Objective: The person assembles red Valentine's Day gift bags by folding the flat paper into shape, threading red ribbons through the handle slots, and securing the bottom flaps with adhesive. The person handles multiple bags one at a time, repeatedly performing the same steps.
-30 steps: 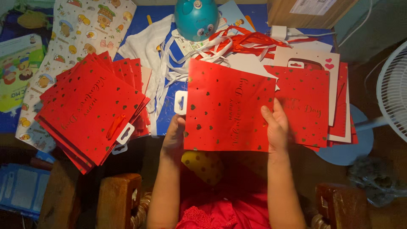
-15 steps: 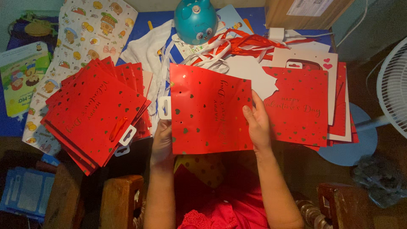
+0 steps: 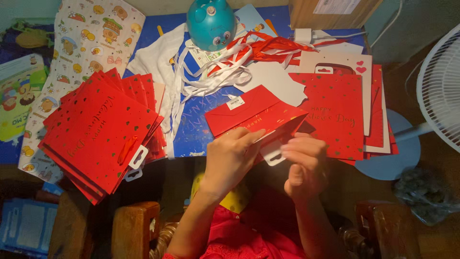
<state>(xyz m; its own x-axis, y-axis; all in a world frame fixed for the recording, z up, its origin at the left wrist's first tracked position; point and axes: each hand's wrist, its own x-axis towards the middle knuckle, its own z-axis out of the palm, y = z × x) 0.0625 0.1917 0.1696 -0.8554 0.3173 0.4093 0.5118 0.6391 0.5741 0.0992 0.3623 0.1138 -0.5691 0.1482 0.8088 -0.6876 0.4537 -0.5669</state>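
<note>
Both hands hold one red paper gift bag with gold dots, tipped so its bottom points away from me. My left hand grips its near edge. My right hand pinches beside the white handle cut-out. A stack of the same red bags lies fanned out to the left. Another pile of red and white bags lies to the right.
A teal round toy stands at the back on the blue table, with tangled white and red ribbons in front of it. A cardboard box sits back right, a white fan far right, patterned paper far left.
The bag was held flat and upright facing me; it has been tipped over and lowered. Both hands moved from its side edges to its near, handle end.
</note>
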